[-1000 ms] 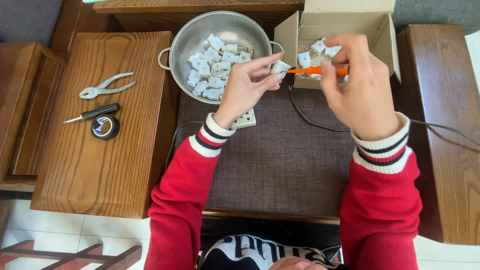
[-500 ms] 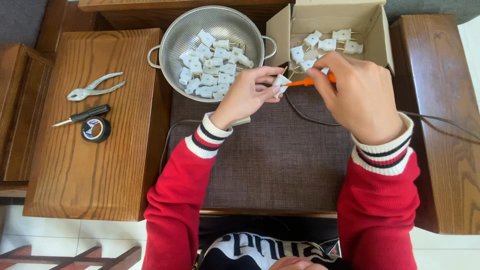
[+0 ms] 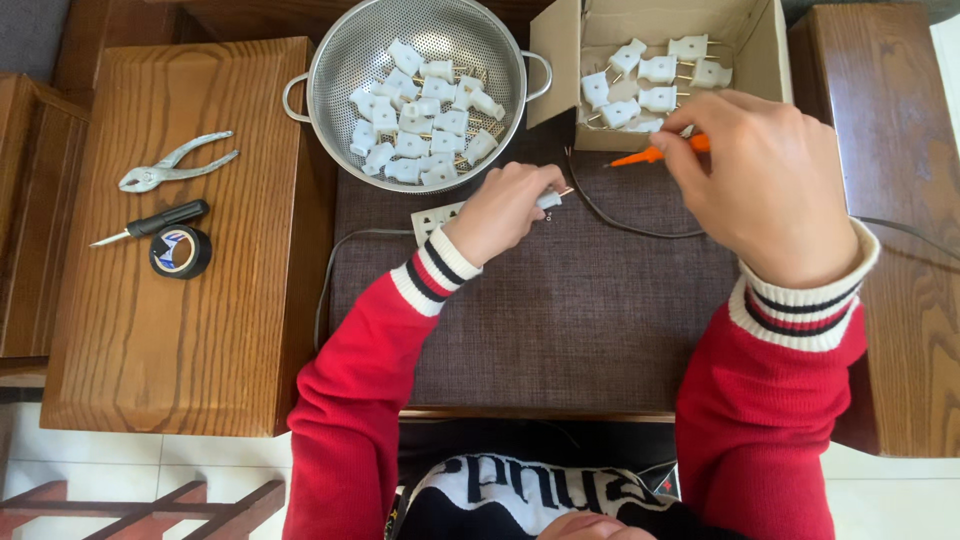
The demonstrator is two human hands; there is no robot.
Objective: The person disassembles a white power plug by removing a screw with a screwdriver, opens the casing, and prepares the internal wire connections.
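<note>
- My left hand (image 3: 505, 208) is curled shut around a small white plug (image 3: 549, 199), its brass prongs poking out to the right, held just above the brown mat (image 3: 560, 320) so the screw side faces the tool.
- My right hand (image 3: 770, 180) pinches an orange screwdriver (image 3: 655, 153), fingers closed on the handle; the tip points left toward the plug but is not touching it.
- A dark cable (image 3: 610, 215) curves across the mat between my hands; I judge it feeds the plug, though the joint is hidden by my fingers.
- A white socket strip (image 3: 432, 221) lies partly under my left wrist.
- The metal colander (image 3: 330, 60) holds a heap of like plugs; the cardboard box (image 3: 755, 50) holds fewer, prongs showing. Both sit within reach at the far edge, probably to keep two lots apart.
- On the wooden worktop (image 3: 200, 340) to the left lie pliers (image 3: 170, 168), a black-handled screwdriver (image 3: 155, 221) and a roll of black tape (image 3: 181, 251), set aside, untouched.
</note>
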